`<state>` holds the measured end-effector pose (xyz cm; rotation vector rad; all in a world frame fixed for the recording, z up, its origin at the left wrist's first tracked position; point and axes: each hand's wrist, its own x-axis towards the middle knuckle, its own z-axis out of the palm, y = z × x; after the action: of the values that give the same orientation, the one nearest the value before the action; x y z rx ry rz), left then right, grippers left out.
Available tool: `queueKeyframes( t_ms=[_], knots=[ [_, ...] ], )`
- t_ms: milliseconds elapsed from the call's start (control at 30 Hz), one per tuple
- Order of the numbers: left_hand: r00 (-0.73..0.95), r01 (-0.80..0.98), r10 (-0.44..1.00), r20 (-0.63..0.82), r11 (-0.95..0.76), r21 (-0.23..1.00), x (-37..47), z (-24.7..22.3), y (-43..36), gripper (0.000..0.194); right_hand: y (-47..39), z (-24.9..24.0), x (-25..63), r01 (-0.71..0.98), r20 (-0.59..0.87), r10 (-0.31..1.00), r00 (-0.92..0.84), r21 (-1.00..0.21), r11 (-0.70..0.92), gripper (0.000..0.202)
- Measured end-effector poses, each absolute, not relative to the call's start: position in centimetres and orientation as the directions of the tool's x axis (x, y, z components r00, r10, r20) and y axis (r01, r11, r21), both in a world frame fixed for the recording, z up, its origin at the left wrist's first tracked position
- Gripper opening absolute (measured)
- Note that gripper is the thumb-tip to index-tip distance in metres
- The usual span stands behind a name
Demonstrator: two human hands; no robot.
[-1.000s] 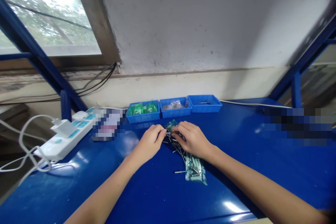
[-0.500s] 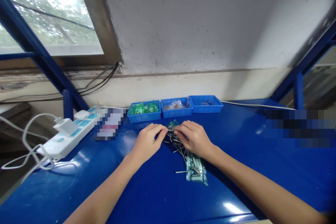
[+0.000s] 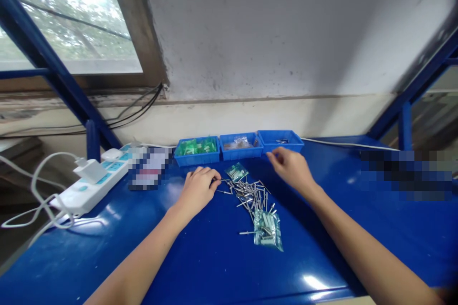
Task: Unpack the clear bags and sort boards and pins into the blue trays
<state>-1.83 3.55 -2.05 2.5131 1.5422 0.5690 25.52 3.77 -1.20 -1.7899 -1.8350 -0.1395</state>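
One glossy blue tabletop [image 3: 200, 262] carries everything, set against a pale wall [image 3: 257, 47]. White plastic power strip [image 3: 86, 194] with blue socket panels, plug and cables on the left side. Three blue plastic bins in a row near the wall: left bin [image 3: 197, 158] has green packets, middle bin [image 3: 242, 154] a clear packet, right bin [image 3: 281, 146] a few thin metal pieces. Left hand [image 3: 198, 189] is left of the pile, thumb and index tips close together at the end of a thin rod; can't tell if it's pinched. Right hand [image 3: 291, 169] is raised just in front of the right bin, fingers curled, thumb near them; can't tell if anything's in the grip. Loose heap of silver metal rivets [image 3: 250, 195] is between the hands. Larger greenish clear plastic packet [image 3: 267, 231] is at its near end, smaller greenish clear packet [image 3: 236, 171] at its far end. Single rivet [image 3: 248, 233] sticks out left of the larger one.
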Motion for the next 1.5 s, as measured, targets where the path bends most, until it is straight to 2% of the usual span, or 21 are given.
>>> queueKeyframes(
  t_ms=[100, 200, 300, 400, 533, 667, 800, 867, 900, 967, 1067, 1133, 1167, 1233, 1333, 1400, 1500],
  knots=[
    [0.473, 0.685, 0.812, 0.343, -0.583, 0.436, -1.5, -1.9, 3.3, 0.007, 2.5, -1.5, 21.7, 0.82, 0.522, 0.797, -0.302, -0.284, 0.497, 0.022],
    [0.487, 0.585, 0.784, 0.384, -0.62, 0.523, -1.2, -1.7, 2.8, 0.006, 1.6, -2.0, 19.5, 0.715, 0.556, 0.677, -0.482, -0.197, 0.671, 0.018],
    [0.506, 0.561, 0.785, 0.358, -0.615, 0.555, -1.0, -1.4, 2.2, 0.007, 1.2, -2.3, 19.2, 0.688, 0.567, 0.626, -0.536, -0.137, 0.713, 0.018],
    [0.502, 0.56, 0.789, 0.354, -0.609, 0.561, -1.1, -1.2, 2.0, 0.01, 1.2, -2.2, 19.6, 0.678, 0.589, 0.609, -0.532, -0.134, 0.722, 0.022],
    [0.505, 0.572, 0.753, 0.422, -0.658, 0.49, -1.1, -1.1, 2.1, 0.013, 1.2, -1.9, 19.8, 0.676, 0.61, 0.617, -0.497, -0.173, 0.716, 0.026],
    [0.508, 0.595, 0.727, 0.461, -0.684, 0.423, -1.1, -1.0, 2.1, 0.02, 1.0, -1.8, 19.4, 0.686, 0.602, 0.622, -0.501, -0.162, 0.709, 0.028],
    [0.58, 0.61, 0.728, 0.365, -0.686, 0.398, -1.3, -0.7, 2.3, 0.026, 1.1, -1.1, 20.1, 0.683, 0.601, 0.589, -0.539, -0.097, 0.724, 0.029],
    [0.623, 0.634, 0.73, 0.28, -0.681, 0.367, -1.6, -0.7, 2.5, 0.019, 1.7, -0.5, 21.6, 0.742, 0.642, 0.599, -0.478, -0.07, 0.666, 0.031],
    [0.638, 0.648, 0.732, 0.239, -0.678, 0.347, -1.8, -0.7, 2.6, 0.015, 2.3, -0.3, 22.8, 0.805, 0.669, 0.631, -0.393, -0.081, 0.588, 0.033],
    [0.657, 0.674, 0.738, 0.155, -0.666, 0.319, -2.2, -0.8, 2.8, 0.01, 3.5, -0.1, 25.4, 0.935, 0.679, 0.724, -0.122, -0.165, 0.313, 0.033],
    [0.65, 0.706, 0.758, 0.059, -0.631, 0.32, -2.4, -1.1, 2.8, 0.007, 4.9, -0.6, 28.6, 0.978, 0.509, 0.849, 0.143, -0.206, -0.041, 0.04],
    [0.638, 0.706, 0.767, 0.07, -0.619, 0.344, -2.1, -1.2, 2.7, 0.009, 5.1, -1.0, 28.9, 0.976, 0.432, 0.887, 0.163, -0.2, -0.082, 0.044],
    [0.634, 0.696, 0.768, 0.093, -0.619, 0.365, -1.9, -1.2, 2.6, 0.009, 4.9, -1.2, 28.3, 0.976, 0.425, 0.898, 0.117, -0.214, -0.026, 0.04],
    [0.61, 0.665, 0.778, 0.149, -0.605, 0.439, -1.4, -1.2, 2.4, 0.007, 3.9, -1.3, 25.9, 0.943, 0.452, 0.889, -0.071, -0.261, 0.207, 0.033],
    [0.551, 0.589, 0.81, 0.203, -0.549, 0.593, -0.9, -1.0, 2.1, 0.008, 1.9, -1.3, 21.5, 0.775, 0.478, 0.77, -0.424, -0.248, 0.581, 0.025],
    [0.539, 0.528, 0.815, 0.213, -0.524, 0.668, -0.8, -1.0, 2.0, 0.012, 0.8, -1.4, 19.4, 0.689, 0.48, 0.681, -0.553, -0.196, 0.698, 0.019],
    [0.556, 0.452, 0.802, 0.217, -0.511, 0.731, -0.7, -1.1, 1.9, 0.011, 0.1, -1.5, 18.3, 0.649, 0.491, 0.626, -0.606, -0.15, 0.746, 0.012]
  ],
)
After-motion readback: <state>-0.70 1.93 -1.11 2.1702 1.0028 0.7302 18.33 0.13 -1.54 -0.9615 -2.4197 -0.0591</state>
